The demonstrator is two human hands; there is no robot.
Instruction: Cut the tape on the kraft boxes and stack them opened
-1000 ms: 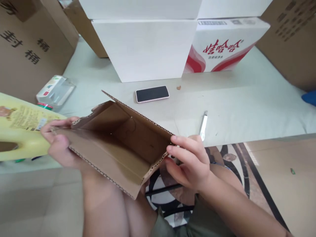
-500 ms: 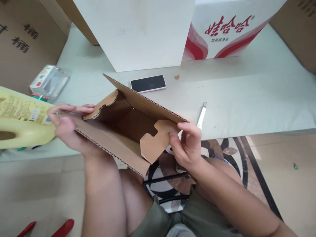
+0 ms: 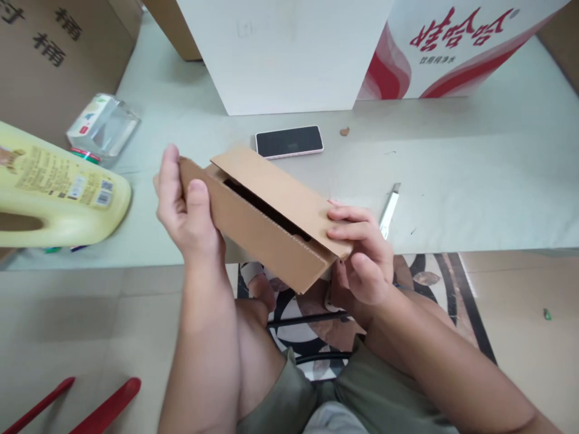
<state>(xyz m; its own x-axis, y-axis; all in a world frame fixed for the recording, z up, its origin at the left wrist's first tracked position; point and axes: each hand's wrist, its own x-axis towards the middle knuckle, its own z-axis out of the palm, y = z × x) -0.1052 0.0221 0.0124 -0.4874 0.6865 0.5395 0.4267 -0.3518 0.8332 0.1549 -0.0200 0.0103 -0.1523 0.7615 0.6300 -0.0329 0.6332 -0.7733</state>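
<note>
A small brown cardboard box [image 3: 257,232] is held tilted between my two hands, over the front edge of the table. Its top flap [image 3: 284,196] is folded most of the way over, leaving a dark slit along the opening. My left hand [image 3: 185,208] grips the box's left end, thumb on the near face and fingers behind. At the right end, my right hand [image 3: 362,244] has fingers lying on the flap and the thumb near the lower corner. Just beyond that hand lies a white-handled utility knife [image 3: 389,211]. The box's underside and its inside are hidden.
A phone [image 3: 289,141] lies behind the box. At left are a yellow jug [image 3: 67,187] and a clear bottle [image 3: 104,128] on its side. White cartons [image 3: 289,60] stand at the back, a large brown carton [image 3: 58,66] at back left. Red legs [image 3: 108,407] show on the floor.
The box's large flap has folded down over the opening, and the notched side flaps are out of sight. The box has turned and my left hand now holds its end more upright.
</note>
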